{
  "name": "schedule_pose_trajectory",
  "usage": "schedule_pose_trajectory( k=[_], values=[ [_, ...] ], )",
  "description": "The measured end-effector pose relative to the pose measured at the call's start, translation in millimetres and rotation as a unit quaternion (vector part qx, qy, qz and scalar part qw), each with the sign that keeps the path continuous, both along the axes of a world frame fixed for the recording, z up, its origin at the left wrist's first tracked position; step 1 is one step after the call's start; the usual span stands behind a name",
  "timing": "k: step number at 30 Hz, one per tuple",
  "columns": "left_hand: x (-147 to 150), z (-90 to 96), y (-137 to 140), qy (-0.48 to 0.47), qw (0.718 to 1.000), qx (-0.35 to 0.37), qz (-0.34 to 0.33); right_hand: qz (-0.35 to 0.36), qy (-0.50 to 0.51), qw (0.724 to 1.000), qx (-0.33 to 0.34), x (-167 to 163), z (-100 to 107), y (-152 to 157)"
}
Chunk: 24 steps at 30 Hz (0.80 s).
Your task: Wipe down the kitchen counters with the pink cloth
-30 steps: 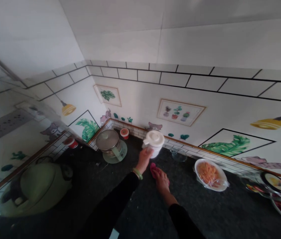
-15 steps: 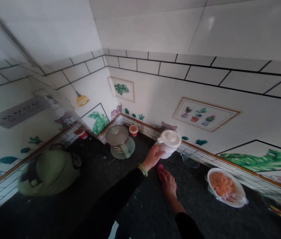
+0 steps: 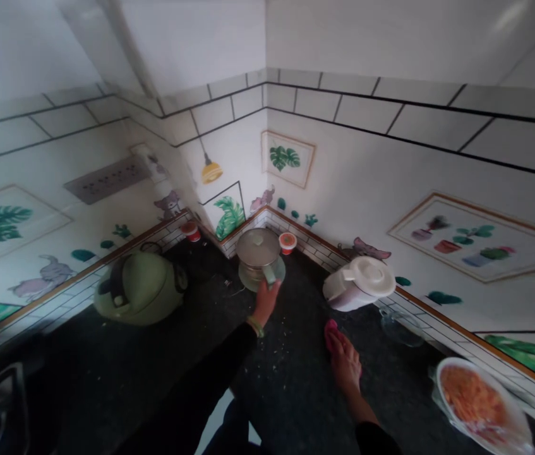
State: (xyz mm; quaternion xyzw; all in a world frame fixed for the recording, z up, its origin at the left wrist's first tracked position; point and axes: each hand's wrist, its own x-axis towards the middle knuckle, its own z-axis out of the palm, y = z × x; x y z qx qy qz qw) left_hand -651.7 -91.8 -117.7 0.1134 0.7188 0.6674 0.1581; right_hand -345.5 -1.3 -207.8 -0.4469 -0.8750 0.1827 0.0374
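My left hand [image 3: 264, 303], with a pale green bangle on the wrist, reaches to the back corner and closes on the handle of a glass electric kettle [image 3: 256, 249]. This kettle has a wide lid and sits on a pale green base. On the dark countertop to the right, my right hand [image 3: 347, 363] presses a pink cloth [image 3: 330, 333], much of it hidden under the fingers. Just behind that hand a white lidded pitcher [image 3: 359, 284] stands by the wall.
A green rice cooker [image 3: 146, 287] stands at left. Two small red tubs sit near the corner, one [image 3: 288, 242] beside the kettle. A clear glass lid [image 3: 402, 327] and a wrapped bowl of orange food [image 3: 475, 401] lie at right. Crumbs dot the countertop [image 3: 290, 404].
My left hand has let go of the white pitcher, now standing by the wall, and moved left to the kettle handle. My right hand keeps the pink cloth. The view has turned left.
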Motion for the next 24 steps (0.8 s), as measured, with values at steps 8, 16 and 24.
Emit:
schedule_pose_trajectory(
  k=[8,16,24],
  values=[
    [-19,16.3,-34,-0.002,0.997,-0.012,-0.073,-0.013,-0.030,0.999,-0.009,4,-4,4],
    [-19,19.2,-88,-0.012,0.994,-0.072,-0.086,-0.006,-0.014,1.000,-0.008,3,-4,5],
    [-12,12.0,-172,0.035,0.989,-0.115,-0.092,0.009,0.016,1.000,0.020,6,-9,7]
  ],
)
